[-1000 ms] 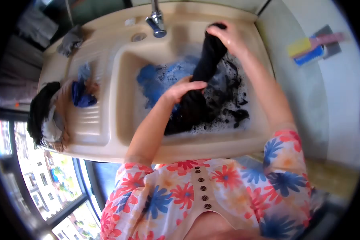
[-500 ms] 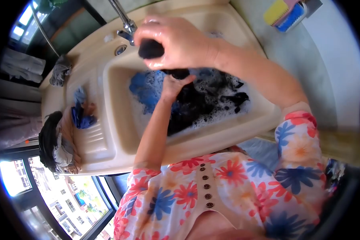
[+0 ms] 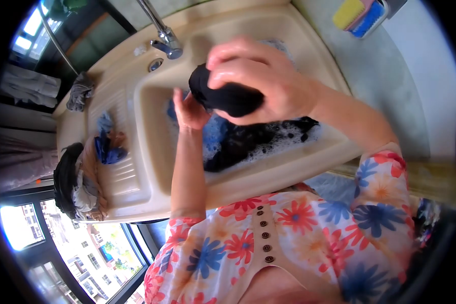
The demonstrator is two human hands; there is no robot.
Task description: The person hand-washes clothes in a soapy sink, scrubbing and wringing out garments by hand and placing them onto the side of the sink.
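Observation:
A bunched black cloth is held above the sink basin in my right hand, whose fingers wrap round it. Close against the cloth's left end is my left hand, its thumb spread away; its other fingers are partly hidden by the cloth. Below, dark wet fabric and a blue cloth lie in foamy water in the basin.
A chrome faucet stands behind the basin. On the ribbed drainboard lie a blue cloth and a heap of black, white and beige clothes. A grey cloth is at the far left edge, brushes upper right.
My right hand has moved right and down with the black cloth, which now lies more sideways. My left hand has shifted left, with its thumb now away from the cloth.

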